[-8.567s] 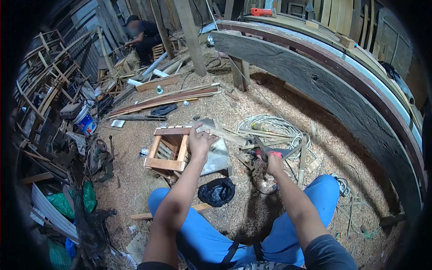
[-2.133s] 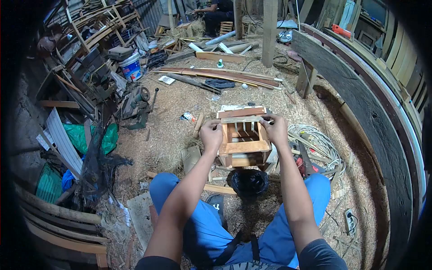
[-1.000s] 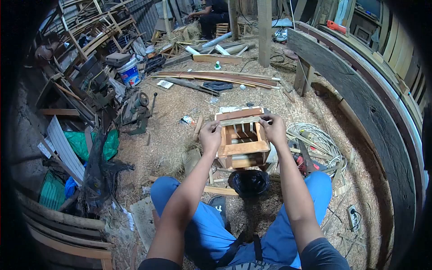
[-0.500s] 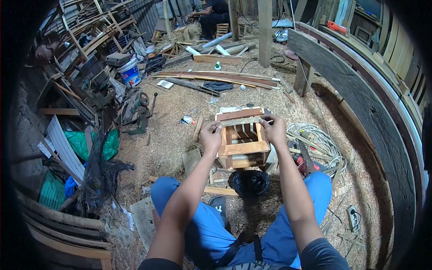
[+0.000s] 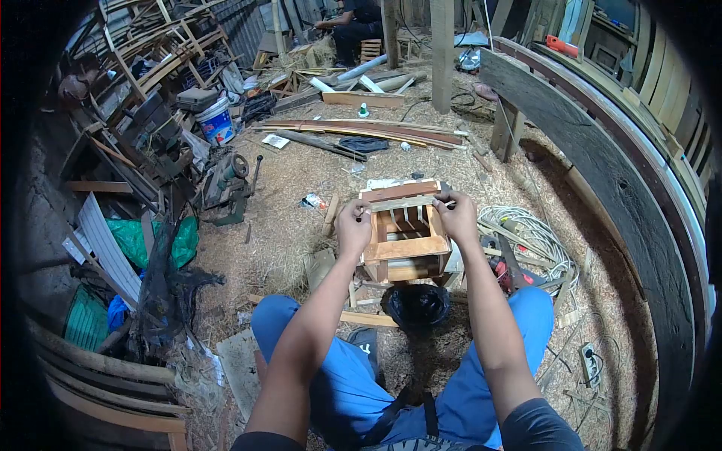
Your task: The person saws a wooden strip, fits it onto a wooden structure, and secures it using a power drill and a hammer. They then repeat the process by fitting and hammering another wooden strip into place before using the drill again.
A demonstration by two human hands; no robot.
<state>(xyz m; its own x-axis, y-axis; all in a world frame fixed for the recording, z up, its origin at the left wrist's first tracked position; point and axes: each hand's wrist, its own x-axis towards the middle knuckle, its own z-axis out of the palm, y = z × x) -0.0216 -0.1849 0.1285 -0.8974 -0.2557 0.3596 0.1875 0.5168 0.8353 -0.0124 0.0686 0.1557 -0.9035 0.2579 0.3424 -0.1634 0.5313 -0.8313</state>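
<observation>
A small wooden frame [image 5: 408, 247] with open sides and upright slats stands between my knees. Across its far top edge lies a thin wooden strip [image 5: 402, 203]. My left hand [image 5: 353, 225] pinches the strip's left end, at the frame's far left corner. At the right end, my right hand [image 5: 456, 215] has its fingers closed on the same strip. A reddish-brown board [image 5: 400, 191] lies just beyond the strip. Below the frame's near side sits a bowl lined with black plastic [image 5: 418, 306].
Coiled pale cable [image 5: 553, 244] and a red-and-black tool [image 5: 511, 274] lie right of the frame. A power strip [image 5: 592, 364] is at lower right. Metal machinery [image 5: 233, 188] and a white-blue bucket [image 5: 216, 122] stand left. Another person [image 5: 357, 30] sits at the back.
Both hands stay at the strip's ends, with only a slight shift of the left fingers. The frame has barely moved.
</observation>
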